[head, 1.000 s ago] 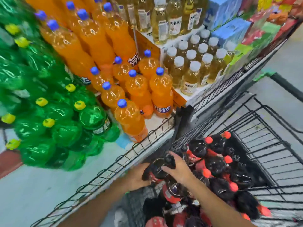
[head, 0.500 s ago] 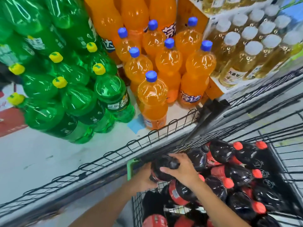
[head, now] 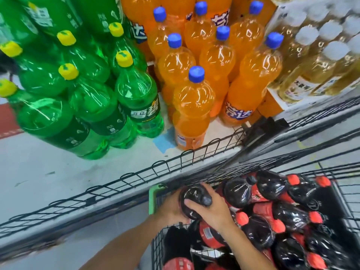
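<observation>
Cola bottle (head: 191,195), black cap, at the green-padded left corner of the cart (head: 152,201), over the red-capped bottles (head: 272,191). Left hand (head: 171,210) cups its body. Right hand (head: 213,210) curls round its shoulder. Both are clamped on it.

Both bare forearms reach in from below, converging. Left hand (head: 171,210) cups bottle (head: 191,194) from its left side. Right hand (head: 213,209) grips from above, fingers (head: 209,190) curled round it.

Behind dark bottle (head: 191,193), left hand (head: 169,210) mostly hidden; cart (head: 157,250) cut off right.
</observation>
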